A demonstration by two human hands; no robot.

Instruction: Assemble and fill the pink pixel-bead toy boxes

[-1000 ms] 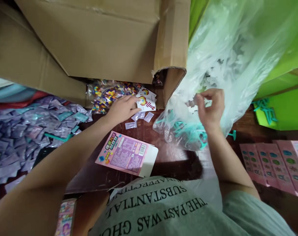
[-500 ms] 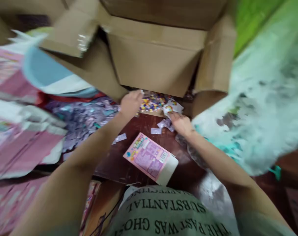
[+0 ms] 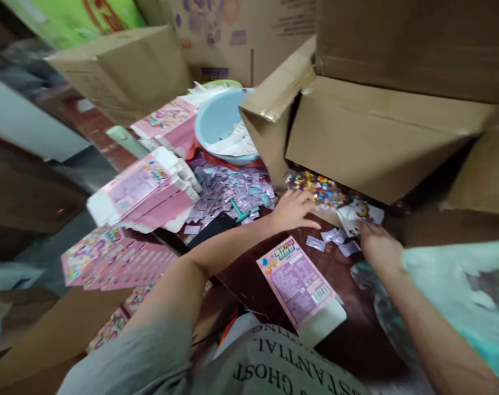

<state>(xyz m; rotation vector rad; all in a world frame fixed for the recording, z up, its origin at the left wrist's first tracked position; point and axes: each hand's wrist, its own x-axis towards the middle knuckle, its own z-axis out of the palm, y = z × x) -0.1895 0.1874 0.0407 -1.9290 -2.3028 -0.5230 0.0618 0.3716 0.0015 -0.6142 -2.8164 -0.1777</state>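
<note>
My left hand (image 3: 296,211) reaches forward, fingers spread and thumb apart, beside a clear bag of colourful beads (image 3: 319,186) at the mouth of a cardboard box; I see nothing held in it. Against the near edge of a white printed packet (image 3: 358,215), my right hand (image 3: 379,244) has its fingers closed, though blur hides the fingertips. Several small purple sachets (image 3: 335,237) lie on the dark red table between the hands. Closer to me, a pink and purple flat carton (image 3: 296,282) rests with its white flap toward my body.
An open cardboard box (image 3: 376,137) stands at the back right. On the left are a heap of purple sachets (image 3: 228,189), a light blue basin (image 3: 222,123) and stacked pink cartons (image 3: 146,189). A pale plastic bag (image 3: 459,291) bulges at the right.
The view has swung left, showing more cartons and the basin. My left hand's fingers have spread beside the bead bag. My right hand stays at the white packet.
</note>
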